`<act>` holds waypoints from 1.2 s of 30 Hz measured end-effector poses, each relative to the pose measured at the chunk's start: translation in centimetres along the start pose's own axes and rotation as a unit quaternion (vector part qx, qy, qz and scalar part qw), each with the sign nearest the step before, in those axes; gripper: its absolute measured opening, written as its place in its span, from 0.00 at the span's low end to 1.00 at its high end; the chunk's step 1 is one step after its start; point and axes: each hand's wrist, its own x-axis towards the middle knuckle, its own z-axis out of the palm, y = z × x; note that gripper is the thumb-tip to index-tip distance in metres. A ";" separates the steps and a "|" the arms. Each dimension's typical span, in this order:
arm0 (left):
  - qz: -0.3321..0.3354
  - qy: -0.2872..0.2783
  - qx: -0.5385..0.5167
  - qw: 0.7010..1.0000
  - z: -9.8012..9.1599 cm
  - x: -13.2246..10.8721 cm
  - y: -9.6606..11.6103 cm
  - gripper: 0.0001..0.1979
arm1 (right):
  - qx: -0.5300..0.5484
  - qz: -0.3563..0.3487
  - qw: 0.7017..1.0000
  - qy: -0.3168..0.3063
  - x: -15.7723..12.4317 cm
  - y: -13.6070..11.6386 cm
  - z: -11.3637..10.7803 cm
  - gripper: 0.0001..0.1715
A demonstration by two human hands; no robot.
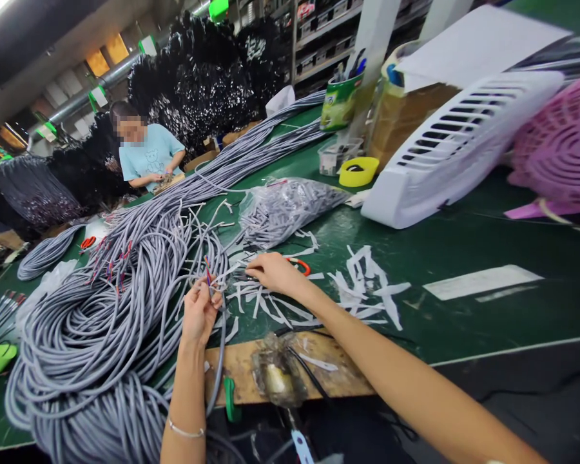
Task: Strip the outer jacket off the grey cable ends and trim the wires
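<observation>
My left hand [202,310] pinches the stripped end of a grey cable [218,364], with red and blue wires [207,267] sticking up above the fingertips. The cable hangs down past the wrist. To the right, my right hand [270,270] is closed with its fingertips together just above a scatter of white strips [258,298]; whatever lies between them is too small to make out. Red-handled scissors [299,265] lie partly behind that hand. A large coiled bundle of grey cables [101,316] fills the table left of my left hand.
A clear bag of short grey pieces [290,209] sits beyond my hands. Yellow tape [359,172], a white fan housing [444,154] and a pink fan grille [560,142] stand right. A wooden board [241,374] lies at the near edge. Across the table sits a co-worker [149,154].
</observation>
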 end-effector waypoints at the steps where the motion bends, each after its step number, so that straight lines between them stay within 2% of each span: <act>1: -0.001 -0.008 0.000 1.000 0.0 0.0 0.0 0.19 | -0.009 0.013 1.000 0.006 0.2 -0.1 0.2 0.14; 7: -0.018 -0.084 0.031 0.996 0.0 -0.5 -0.2 0.21 | -0.058 0.031 0.998 0.014 0.6 -1.0 1.2 0.09; 10: -0.001 -0.082 0.038 0.996 0.2 -0.6 -0.3 0.21 | -0.070 0.034 0.997 0.025 0.4 -1.6 1.5 0.10; 13: 0.070 -0.061 0.048 0.995 0.0 -0.5 -0.4 0.17 | -0.058 0.038 0.996 0.047 0.4 -1.9 1.4 0.12; 16: 0.174 -0.049 0.095 0.979 -0.7 -0.3 -0.5 0.12 | -0.022 0.038 0.996 0.081 0.3 -2.1 1.1 0.13; 19: 0.266 -0.037 0.203 0.942 -1.4 -0.4 -0.3 0.09 | 0.067 0.005 0.989 0.130 -0.1 -2.5 0.8 0.17; 22: 0.328 -0.015 0.294 0.898 -1.6 -0.7 0.0 0.11 | 0.201 -0.066 0.962 0.173 -1.1 -3.4 0.7 0.16; 24: 0.356 -0.004 0.322 0.877 -1.6 -0.9 0.1 0.12 | 0.236 -0.101 0.953 0.161 -1.8 -3.9 0.7 0.15; 29: 0.380 0.004 0.379 0.844 -1.5 -1.1 0.0 0.11 | 0.204 -0.139 0.966 0.078 -2.8 -5.0 0.7 0.15; 36: 0.380 -0.031 0.418 0.825 -1.6 -1.0 -0.3 0.14 | 0.166 -0.150 0.973 0.065 -2.7 -5.0 0.4 0.17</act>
